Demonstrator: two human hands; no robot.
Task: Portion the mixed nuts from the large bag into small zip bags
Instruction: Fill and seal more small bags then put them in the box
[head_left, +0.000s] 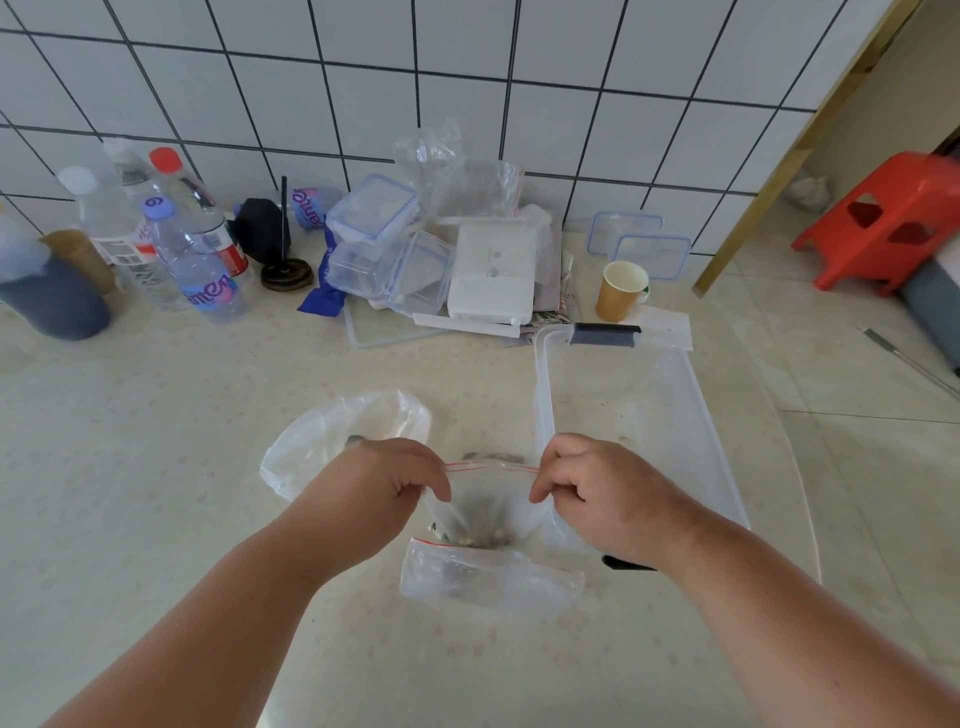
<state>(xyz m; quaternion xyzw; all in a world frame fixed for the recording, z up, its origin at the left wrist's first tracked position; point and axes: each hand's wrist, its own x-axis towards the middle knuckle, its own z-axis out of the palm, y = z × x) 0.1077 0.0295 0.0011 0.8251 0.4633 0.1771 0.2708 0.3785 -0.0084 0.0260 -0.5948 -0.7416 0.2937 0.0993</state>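
Note:
I hold a small clear zip bag (488, 506) with a red zip line upright above the counter; nuts sit in its bottom. My left hand (387, 480) pinches the left end of its top edge and my right hand (592, 486) pinches the right end. Behind my left hand lies the large clear bag (332, 441), crumpled and open, with a few dark nuts showing. Another small zip bag (488, 577) holding nuts lies flat on the counter just below the held one.
A clear plastic bin (670, 410) with a grey handle stands to the right. Lidded containers (374, 213), a white box (493, 270), a paper cup (621, 291) and water bottles (202, 260) crowd the tiled wall. A red stool (893, 218) stands on the floor at right.

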